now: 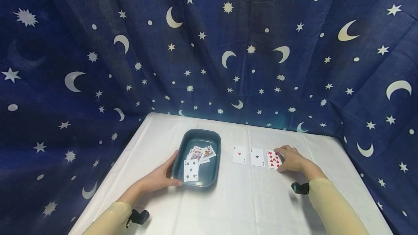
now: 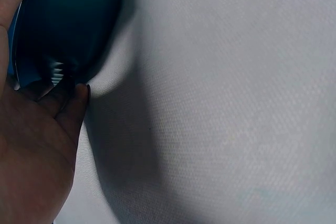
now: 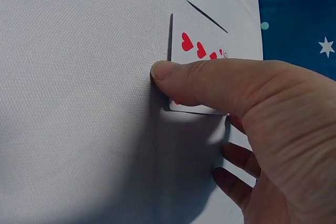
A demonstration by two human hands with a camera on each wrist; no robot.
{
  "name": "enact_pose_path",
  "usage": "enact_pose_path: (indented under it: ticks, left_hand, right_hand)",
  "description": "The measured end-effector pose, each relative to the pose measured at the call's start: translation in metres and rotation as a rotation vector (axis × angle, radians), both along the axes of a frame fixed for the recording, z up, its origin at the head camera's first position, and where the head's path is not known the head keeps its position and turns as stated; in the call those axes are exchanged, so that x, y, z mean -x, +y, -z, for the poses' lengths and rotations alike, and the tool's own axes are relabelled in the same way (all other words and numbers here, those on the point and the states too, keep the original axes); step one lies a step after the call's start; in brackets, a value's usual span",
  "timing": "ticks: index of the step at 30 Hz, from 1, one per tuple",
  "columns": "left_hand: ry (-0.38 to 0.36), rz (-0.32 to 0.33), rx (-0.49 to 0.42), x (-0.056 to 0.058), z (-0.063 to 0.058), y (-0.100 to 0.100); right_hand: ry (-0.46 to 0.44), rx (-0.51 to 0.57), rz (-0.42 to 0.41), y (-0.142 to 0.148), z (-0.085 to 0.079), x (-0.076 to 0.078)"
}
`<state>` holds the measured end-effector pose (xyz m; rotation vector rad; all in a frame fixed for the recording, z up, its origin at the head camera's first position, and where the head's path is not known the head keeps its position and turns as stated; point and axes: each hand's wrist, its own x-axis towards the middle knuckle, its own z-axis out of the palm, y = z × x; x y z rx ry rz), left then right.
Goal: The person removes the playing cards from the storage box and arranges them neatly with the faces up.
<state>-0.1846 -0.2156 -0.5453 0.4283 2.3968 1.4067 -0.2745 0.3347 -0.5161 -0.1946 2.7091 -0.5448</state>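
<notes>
A dark teal tray stands left of the middle of the table. In it lie several loose playing cards, with a spades card on top and a face card behind. My left hand holds the tray's near left corner, thumb at the front and fingers along the left side. My right hand holds a hearts card face up on the table, by its right part. In the right wrist view the thumb crosses the hearts card, hiding part of it.
Left of the hearts card lie an ace of clubs and an ace of hearts, side by side in a row. A white cloth covers the table. Behind it hangs a dark blue curtain with moons and stars.
</notes>
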Motion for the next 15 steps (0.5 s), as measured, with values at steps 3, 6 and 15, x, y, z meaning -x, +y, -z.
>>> enact_pose_path:
  ticks: [3, 6, 15]
  left_hand:
    - [0.005, -0.001, 0.006, 0.0009, 0.0012, -0.0002]
    - [0.005, 0.0, 0.007, 0.0015, 0.0013, -0.0002]
    - [-0.006, 0.006, 0.003, -0.0003, -0.0033, 0.0011]
  right_hand:
    - [-0.001, 0.0, 0.002, 0.0006, 0.0007, 0.0001]
    - [-0.002, -0.006, -0.001, 0.0006, -0.0001, -0.0003]
    - [-0.008, -0.006, -0.002, -0.0008, -0.002, -0.0008]
